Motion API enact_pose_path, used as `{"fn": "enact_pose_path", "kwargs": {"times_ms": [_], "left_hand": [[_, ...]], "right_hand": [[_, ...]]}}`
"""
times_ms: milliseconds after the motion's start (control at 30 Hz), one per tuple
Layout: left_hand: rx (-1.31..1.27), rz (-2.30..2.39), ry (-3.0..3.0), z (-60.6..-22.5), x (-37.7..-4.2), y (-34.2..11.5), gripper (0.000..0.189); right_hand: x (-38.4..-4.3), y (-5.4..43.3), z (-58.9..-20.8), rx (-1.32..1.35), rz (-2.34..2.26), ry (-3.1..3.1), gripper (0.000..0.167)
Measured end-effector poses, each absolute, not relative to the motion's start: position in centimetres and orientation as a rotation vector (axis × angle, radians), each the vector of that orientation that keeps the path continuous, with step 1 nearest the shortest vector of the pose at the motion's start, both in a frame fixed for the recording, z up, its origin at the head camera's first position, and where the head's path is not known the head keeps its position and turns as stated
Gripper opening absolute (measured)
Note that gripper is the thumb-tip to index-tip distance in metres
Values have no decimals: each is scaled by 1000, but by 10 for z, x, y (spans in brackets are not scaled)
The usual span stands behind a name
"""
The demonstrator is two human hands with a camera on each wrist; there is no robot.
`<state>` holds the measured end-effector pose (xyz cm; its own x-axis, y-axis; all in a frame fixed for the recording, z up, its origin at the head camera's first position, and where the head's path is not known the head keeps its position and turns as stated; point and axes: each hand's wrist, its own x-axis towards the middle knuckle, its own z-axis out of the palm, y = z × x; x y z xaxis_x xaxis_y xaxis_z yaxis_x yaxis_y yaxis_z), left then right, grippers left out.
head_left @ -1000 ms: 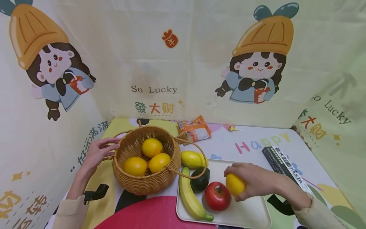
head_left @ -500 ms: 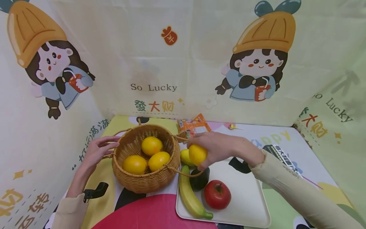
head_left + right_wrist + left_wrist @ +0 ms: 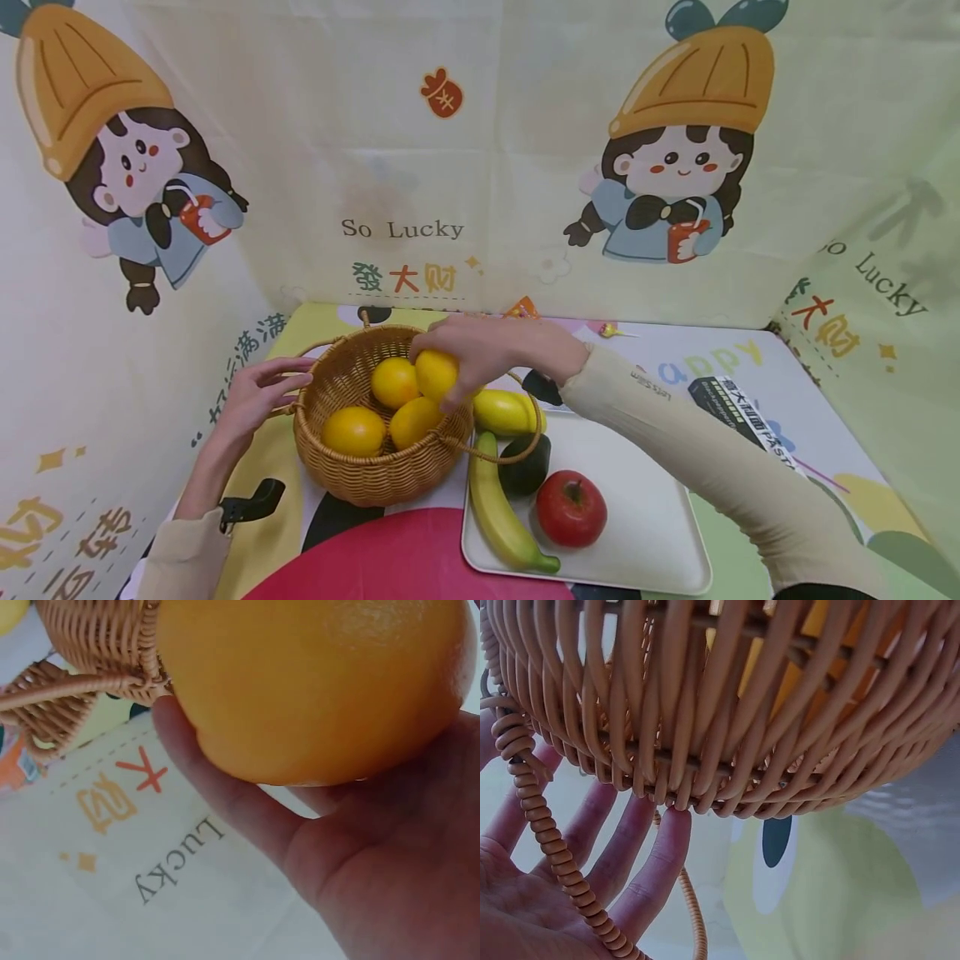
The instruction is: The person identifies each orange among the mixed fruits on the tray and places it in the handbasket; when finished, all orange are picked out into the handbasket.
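My right hand [image 3: 491,348] grips an orange [image 3: 436,375] above the right side of a wicker basket [image 3: 378,483]. In the right wrist view the held orange [image 3: 319,690] fills the top, with fingers and thumb around it. Several oranges lie in the basket, such as the left orange [image 3: 353,432]; the right one is partly covered by the held one. With fingers extended, my left hand [image 3: 255,396] rests against the basket's left side. The left wrist view has those fingertips on the woven wall [image 3: 667,712], a looped handle [image 3: 555,847] crossing in front of the palm.
A white tray [image 3: 645,517] to the right bears a banana [image 3: 498,517], an avocado [image 3: 527,468], a red apple [image 3: 572,508] and a yellow lemon-like fruit [image 3: 506,412]. The basket's right handle [image 3: 537,425] overhangs it. Behind are a pasta box [image 3: 738,412], a lollipop [image 3: 611,330] and an orange packet [image 3: 523,307], mostly hidden.
My right hand has carried the orange leftward from above the tray, past the basket's right handle, to over the basket. My left hand has stayed at the basket's side.
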<state>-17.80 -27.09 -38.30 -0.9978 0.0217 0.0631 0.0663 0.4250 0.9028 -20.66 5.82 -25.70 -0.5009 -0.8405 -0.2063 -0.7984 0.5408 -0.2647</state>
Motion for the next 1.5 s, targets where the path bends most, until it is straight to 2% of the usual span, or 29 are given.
{"fn": "enact_pose_path", "kwargs": {"times_ms": [200,533,767,1033,1500], "left_hand": [[-94,-1655,-2609,-383,-178,-272,46],[-102,-1651,-2607,-386,-180,-269,45],[-86,-1678,-2602,-385,-181,-268,46],[-108,-1674,-2596,-385,-181,-267,45],[-54,-1635,-2622,-385,-178,-269,46]], "right_hand": [[-218,31,-263,-1374,-144,2471,63],[-228,-3,-285,-1376,-12,2434,59],[-237,-18,-299,-1394,96,2421,67],[-240,-31,-311,-1265,160,2419,75],[-237,-47,-321,-1232,155,2400,58]]}}
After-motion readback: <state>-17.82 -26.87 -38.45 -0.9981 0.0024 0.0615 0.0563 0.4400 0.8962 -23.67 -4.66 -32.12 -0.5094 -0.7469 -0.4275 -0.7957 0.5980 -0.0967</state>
